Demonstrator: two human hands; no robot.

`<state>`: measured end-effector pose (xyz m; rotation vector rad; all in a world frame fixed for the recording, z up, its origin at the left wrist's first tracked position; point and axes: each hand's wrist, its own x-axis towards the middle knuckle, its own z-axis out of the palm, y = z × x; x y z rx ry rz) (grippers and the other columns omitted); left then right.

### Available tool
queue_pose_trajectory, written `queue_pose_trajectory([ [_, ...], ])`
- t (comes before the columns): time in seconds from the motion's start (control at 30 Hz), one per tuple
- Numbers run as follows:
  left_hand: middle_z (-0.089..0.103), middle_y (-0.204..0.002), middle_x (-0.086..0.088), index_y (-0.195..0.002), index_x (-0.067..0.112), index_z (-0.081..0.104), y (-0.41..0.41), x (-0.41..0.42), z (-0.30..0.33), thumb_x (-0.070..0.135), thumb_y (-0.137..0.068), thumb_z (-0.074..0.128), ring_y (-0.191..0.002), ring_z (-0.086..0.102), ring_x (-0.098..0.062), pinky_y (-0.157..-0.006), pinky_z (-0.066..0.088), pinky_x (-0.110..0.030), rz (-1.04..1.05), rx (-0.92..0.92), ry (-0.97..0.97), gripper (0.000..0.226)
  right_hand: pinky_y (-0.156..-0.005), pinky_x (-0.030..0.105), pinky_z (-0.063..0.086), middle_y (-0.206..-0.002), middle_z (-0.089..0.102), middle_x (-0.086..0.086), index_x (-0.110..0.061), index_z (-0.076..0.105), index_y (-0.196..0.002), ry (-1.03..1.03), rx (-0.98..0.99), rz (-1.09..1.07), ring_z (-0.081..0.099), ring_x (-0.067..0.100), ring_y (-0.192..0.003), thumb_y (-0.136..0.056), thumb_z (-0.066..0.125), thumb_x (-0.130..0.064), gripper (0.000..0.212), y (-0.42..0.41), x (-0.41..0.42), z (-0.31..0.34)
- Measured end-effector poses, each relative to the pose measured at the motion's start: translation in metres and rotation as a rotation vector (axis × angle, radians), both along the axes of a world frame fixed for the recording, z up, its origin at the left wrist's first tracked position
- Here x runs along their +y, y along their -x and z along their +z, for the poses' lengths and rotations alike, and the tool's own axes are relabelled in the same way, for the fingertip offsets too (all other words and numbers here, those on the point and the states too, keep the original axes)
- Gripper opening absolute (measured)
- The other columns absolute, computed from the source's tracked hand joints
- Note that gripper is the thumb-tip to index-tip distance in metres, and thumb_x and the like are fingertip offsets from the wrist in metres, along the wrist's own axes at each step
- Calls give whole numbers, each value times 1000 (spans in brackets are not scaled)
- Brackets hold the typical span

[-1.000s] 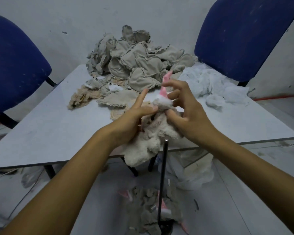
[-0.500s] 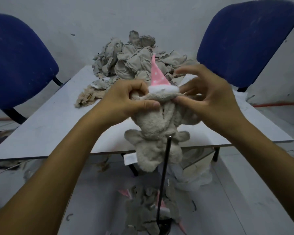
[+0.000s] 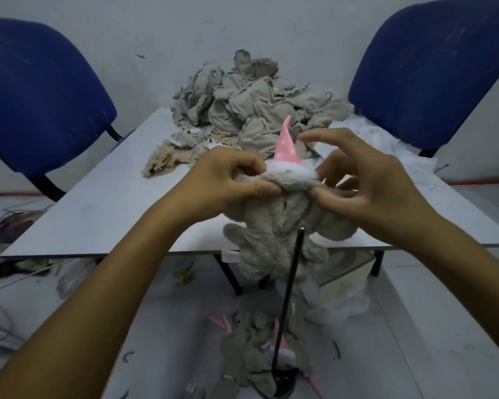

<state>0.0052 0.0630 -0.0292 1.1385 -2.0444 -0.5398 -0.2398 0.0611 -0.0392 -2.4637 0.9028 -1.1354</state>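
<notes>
An unstuffed beige plush toy skin (image 3: 274, 226) hangs in front of the table edge, held up between both hands. A pink dotted cone hat (image 3: 287, 144) with a white fluffy brim stands upright on its top. My left hand (image 3: 228, 180) pinches the left side of the toy's head between thumb and curled fingers. The right side is pinched by the thumb and a finger of my right hand (image 3: 366, 182), whose other fingers are spread above. A thin black rod (image 3: 290, 286) rises from the floor to just below the toy.
A heap of beige fabric skins (image 3: 248, 108) lies at the back of the grey table (image 3: 98, 214), white stuffing (image 3: 386, 139) to its right. Two blue chairs (image 3: 35, 96) flank the table. More plush skins (image 3: 257, 349) lie on the floor around the rod's base.
Both hands have raised the toy off the table edge and turned it so the pink hat points up. In the last half second they have only shifted slightly.
</notes>
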Motion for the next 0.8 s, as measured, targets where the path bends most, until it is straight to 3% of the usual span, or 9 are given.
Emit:
queue_pose_trajectory([
  [0.1, 72, -83, 13, -85, 22, 76, -2, -5, -5, 52, -75, 72, -79, 65, -1, -68, 48, -15, -19, 14, -93, 32, -72, 21, 58, -91, 66, -20, -62, 37, -132, -221, 140, -30, 67, 1, -85, -81, 70, -49, 62, 6, -7, 1],
  [0.17, 71, -99, 15, -97, 32, 74, -4, -13, -20, 52, -87, 66, -94, 64, -3, -77, 46, -17, 53, -87, -112, 24, -76, 22, 55, -94, 67, -22, -62, 40, -129, -277, 228, -95, 65, -3, -88, -79, 61, -66, 55, 9, -11, -8],
  [0.27, 48, -141, 3, -130, 30, 60, -12, -26, -48, 41, -96, 59, -131, 40, -16, -105, 36, -31, 262, -348, -120, 36, -74, 16, 48, -95, 66, -21, -54, 50, -124, -279, 201, -157, 61, -6, -88, -86, 57, -59, 39, 4, -19, -26],
  [0.37, 17, -162, -5, -148, 23, 39, -12, -32, -74, 35, -97, 56, -147, 13, -25, -119, 23, -44, 384, -487, -188, 56, -77, 20, 46, -101, 62, -15, -41, 58, -122, -313, 348, -165, 59, 2, -89, -93, 61, -40, 29, -3, -27, -49],
  [0.43, 9, -165, -2, -151, 21, 31, -6, -37, -85, 37, -99, 48, -150, 10, -25, -120, 21, -43, 395, -487, -162, 57, -79, 24, 41, -101, 53, -11, -35, 62, -120, -267, 432, -172, 52, 11, -95, -96, 59, -33, 25, -9, -32, -67],
  [0.63, 21, -164, 4, -157, 23, 24, -1, -48, -96, 34, -105, 28, -148, 21, -17, -118, 21, -39, 342, -613, -113, 53, -75, 28, 43, -90, 50, -5, -35, 63, -111, -259, 304, -245, 51, 10, -82, -95, 58, -31, 17, -21, -43, -84],
  [0.73, 33, -156, 9, -149, 27, 38, 0, -46, -94, 30, -104, 34, -135, 40, -20, -104, 41, -38, 322, -553, -81, 45, -74, 29, 45, -99, 49, -6, -38, 54, -125, -255, 258, -301, 51, 6, -79, -91, 63, -32, 36, -23, -47, -85],
  [0.8, 42, -147, 9, -140, 27, 48, 6, -42, -90, 22, -101, 42, -125, 49, -20, -96, 47, -40, 227, -483, -72, 40, -81, 32, 48, -117, 43, -3, -40, 43, -140, -241, 199, -353, 51, 11, -91, -89, 64, -30, 56, -24, -48, -85],
])
